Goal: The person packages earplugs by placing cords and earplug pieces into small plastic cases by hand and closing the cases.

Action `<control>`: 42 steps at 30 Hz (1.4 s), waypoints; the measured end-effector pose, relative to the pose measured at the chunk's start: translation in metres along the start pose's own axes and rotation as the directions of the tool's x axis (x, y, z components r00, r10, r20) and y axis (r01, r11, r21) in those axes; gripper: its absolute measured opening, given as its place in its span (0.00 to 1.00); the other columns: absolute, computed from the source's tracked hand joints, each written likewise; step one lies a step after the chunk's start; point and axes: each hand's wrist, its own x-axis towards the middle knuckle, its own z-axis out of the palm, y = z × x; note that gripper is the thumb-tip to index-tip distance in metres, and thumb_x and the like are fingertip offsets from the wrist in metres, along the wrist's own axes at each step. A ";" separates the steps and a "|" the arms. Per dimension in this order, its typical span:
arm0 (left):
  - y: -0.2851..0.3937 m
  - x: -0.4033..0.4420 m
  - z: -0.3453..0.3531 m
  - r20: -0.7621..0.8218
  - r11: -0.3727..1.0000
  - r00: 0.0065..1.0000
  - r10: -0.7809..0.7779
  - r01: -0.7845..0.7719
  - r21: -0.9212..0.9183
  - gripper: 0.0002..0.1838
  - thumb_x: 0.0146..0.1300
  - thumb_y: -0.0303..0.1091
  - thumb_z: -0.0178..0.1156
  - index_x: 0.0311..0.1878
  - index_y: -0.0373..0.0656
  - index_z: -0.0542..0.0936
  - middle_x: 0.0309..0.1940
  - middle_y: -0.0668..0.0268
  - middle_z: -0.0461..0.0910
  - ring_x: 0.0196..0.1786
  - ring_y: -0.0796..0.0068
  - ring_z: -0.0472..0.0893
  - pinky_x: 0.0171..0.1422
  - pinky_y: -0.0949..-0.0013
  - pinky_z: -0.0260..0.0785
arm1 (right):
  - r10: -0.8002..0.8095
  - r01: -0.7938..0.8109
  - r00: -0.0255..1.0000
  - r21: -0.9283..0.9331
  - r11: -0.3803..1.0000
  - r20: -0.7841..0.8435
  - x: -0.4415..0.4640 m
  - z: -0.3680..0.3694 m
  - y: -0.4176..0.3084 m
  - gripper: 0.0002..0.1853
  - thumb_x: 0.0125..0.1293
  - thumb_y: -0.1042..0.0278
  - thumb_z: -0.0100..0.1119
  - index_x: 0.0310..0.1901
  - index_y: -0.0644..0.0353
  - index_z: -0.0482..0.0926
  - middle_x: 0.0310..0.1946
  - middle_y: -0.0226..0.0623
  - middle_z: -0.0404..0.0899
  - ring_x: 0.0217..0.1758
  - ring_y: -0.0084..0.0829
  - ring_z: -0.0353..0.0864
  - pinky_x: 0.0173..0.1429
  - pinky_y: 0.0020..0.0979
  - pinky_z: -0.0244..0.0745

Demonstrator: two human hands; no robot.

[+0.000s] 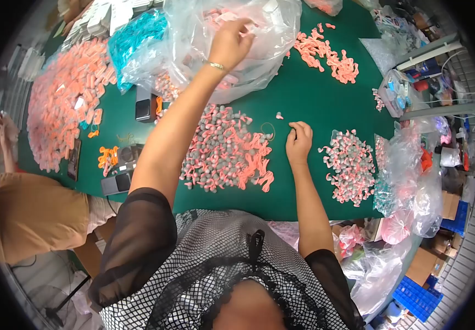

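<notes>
My left hand (231, 45) is at the mouth of a large clear plastic bag (193, 49) with pink and white pieces inside. Its fingers are curled, and whatever they hold is too small to make out. On the green table (325, 104) rests my right hand (299, 142), its fingers bent and close together near the tabletop. Between my arms lies a large pile of grey and pink pieces (210, 143), with pink looped cords (259, 162) at its right side. A single small pink piece (279, 116) and a thin ring (268, 130) lie near the right hand.
Pink packets (67, 104) heap up at the left, beside a teal bag (138, 41). A dark box (145, 104) and orange cords (107, 157) lie nearer. Another grey-pink pile (350, 168) is at the right, pink cords (342, 66) behind. A person (45, 214) is at the far left.
</notes>
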 end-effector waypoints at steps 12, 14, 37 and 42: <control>0.064 -0.287 -0.123 0.464 0.990 0.878 -0.113 0.142 -0.027 0.08 0.62 0.25 0.60 0.44 0.40 0.83 0.34 0.60 0.80 0.39 0.59 0.81 0.44 0.62 0.74 | -0.005 0.012 0.998 -0.121 0.993 0.058 -0.004 0.005 0.003 0.12 0.59 0.76 0.55 0.44 0.55 0.82 0.47 0.38 0.76 0.53 0.43 0.73 0.58 0.42 0.69; 0.074 -0.302 -0.135 0.534 0.994 0.840 -0.093 0.111 0.000 0.07 0.61 0.25 0.61 0.42 0.41 0.83 0.35 0.61 0.80 0.39 0.59 0.81 0.43 0.62 0.75 | -0.009 0.019 0.997 -0.129 0.991 0.074 -0.003 0.003 0.001 0.12 0.59 0.75 0.55 0.45 0.54 0.81 0.47 0.38 0.76 0.54 0.43 0.73 0.59 0.42 0.69; 0.062 -0.362 -0.181 0.507 0.928 0.780 -0.368 0.339 0.153 0.07 0.63 0.31 0.59 0.41 0.42 0.83 0.36 0.61 0.80 0.40 0.55 0.81 0.45 0.58 0.73 | -0.131 0.039 0.916 0.239 0.970 0.380 0.014 0.030 -0.007 0.10 0.67 0.67 0.56 0.45 0.53 0.86 0.47 0.37 0.81 0.52 0.38 0.79 0.59 0.37 0.72; 0.070 -0.364 -0.180 0.498 0.934 0.790 -0.357 0.303 0.190 0.07 0.63 0.31 0.59 0.41 0.43 0.83 0.36 0.61 0.80 0.39 0.56 0.81 0.43 0.58 0.73 | -0.140 0.024 0.916 0.297 0.955 0.375 0.004 0.027 -0.018 0.13 0.65 0.73 0.53 0.48 0.56 0.84 0.48 0.38 0.83 0.52 0.37 0.80 0.60 0.37 0.72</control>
